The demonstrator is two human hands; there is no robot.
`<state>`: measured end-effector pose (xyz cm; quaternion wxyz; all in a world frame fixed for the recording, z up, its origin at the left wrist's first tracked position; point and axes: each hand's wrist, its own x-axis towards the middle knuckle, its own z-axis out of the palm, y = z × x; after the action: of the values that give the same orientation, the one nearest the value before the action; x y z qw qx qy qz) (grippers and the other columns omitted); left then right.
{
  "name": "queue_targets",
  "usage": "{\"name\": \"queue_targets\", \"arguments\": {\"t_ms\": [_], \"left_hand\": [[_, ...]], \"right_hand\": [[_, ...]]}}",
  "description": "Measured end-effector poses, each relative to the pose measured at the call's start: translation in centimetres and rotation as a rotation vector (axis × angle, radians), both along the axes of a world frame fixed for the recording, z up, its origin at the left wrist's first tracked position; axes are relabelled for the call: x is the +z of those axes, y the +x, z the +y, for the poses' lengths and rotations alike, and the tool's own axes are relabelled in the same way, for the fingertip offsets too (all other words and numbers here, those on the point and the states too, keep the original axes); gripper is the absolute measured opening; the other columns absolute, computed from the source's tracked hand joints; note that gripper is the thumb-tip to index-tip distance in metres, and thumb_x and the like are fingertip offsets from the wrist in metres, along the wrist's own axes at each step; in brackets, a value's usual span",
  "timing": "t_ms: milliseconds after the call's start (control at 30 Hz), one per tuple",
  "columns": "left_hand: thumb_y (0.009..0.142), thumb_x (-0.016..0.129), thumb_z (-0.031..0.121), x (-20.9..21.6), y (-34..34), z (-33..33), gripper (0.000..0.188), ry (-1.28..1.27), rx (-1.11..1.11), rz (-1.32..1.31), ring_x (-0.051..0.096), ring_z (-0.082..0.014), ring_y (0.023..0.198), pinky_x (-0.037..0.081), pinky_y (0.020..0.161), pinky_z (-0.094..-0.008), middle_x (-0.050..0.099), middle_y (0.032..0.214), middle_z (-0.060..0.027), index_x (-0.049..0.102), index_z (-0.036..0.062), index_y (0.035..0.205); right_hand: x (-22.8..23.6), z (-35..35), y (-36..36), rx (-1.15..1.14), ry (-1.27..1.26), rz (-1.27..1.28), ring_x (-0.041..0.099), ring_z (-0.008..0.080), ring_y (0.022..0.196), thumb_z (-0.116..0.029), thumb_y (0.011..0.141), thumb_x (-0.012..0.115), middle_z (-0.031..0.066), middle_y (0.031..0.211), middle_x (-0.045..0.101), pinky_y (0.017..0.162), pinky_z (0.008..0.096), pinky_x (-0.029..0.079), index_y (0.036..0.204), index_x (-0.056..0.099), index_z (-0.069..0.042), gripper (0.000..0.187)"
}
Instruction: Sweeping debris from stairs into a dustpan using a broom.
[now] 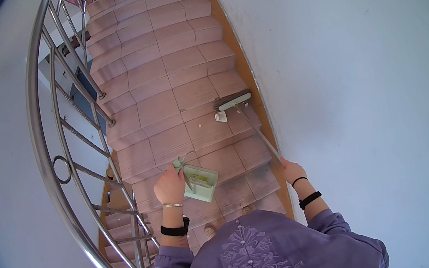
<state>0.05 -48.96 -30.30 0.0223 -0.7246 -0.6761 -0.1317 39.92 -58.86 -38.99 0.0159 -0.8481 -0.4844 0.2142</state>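
The left hand (169, 185) has its grip closed around the handle of a pale green dustpan (199, 182). The fingers wrap the handle from the left, and the pan hangs just to the right of the hand, tilted, with its open side turned up toward the higher steps. Inside the pan a few small yellowish bits are visible.

The right hand (292, 171) has its grip closed around the lower end of a thin broom handle (259, 135). From the dustpan, this hand is to the right, close to the white wall (362, 84). The handle runs up and to the left from the hand to the broom head (233, 101), which lies flat on a step above the dustpan. Just below the broom head, a small pale scrap (221, 116) lies on the same step, nearly touching the head.

The stairs (160, 70) are covered with reddish-brown tiles and rise above the dustpan. To the left of the dustpan a steel railing (62, 151) curves along the stairs. Both wrists carry black bands, and the sleeves are purple.
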Motion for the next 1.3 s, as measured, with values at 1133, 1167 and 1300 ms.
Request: {"name": "queue_targets", "arguments": {"t_ms": [1133,1167,1300], "left_hand": [[0.088,0.063,0.039,0.3,1.2,-1.3,0.03,-0.001,0.012,0.026,0.067,-0.0316,0.062,0.052,0.051,-0.0425,0.066,0.071,-0.0098,0.055,0.01,0.089],[0.088,0.063,0.039,0.2,1.1,-1.3,0.03,0.0,0.02,0.028,0.067,-0.0316,0.062,0.052,0.051,-0.0425,0.066,0.071,-0.0098,0.055,0.01,0.089],[0.088,0.063,0.039,-0.3,0.6,-1.6,0.031,0.001,0.013,0.033,0.067,-0.0314,0.061,0.051,0.05,-0.0421,0.065,0.07,-0.0096,0.054,0.0096,0.087]], "right_hand": [[0.2,18.4,-6.1,0.378,0.18,0.086,0.065,0.0383,0.093,-0.025,0.095,0.049,0.0176,0.112,0.066,0.082,0.048,0.053,0.136,0.052,-0.03,0.041],[0.0,19.7,-6.3,0.413,0.177,0.076,0.066,0.0377,0.094,-0.025,0.095,0.049,0.0162,0.115,0.066,0.082,0.0474,0.053,0.136,0.052,-0.03,0.041],[0.1,22.7,-5.9,0.317,0.056,0.153,0.065,0.0361,0.099,-0.024,0.095,0.049,0.0137,0.118,0.065,0.086,0.0473,0.052,0.137,0.052,-0.029,0.042]]}}
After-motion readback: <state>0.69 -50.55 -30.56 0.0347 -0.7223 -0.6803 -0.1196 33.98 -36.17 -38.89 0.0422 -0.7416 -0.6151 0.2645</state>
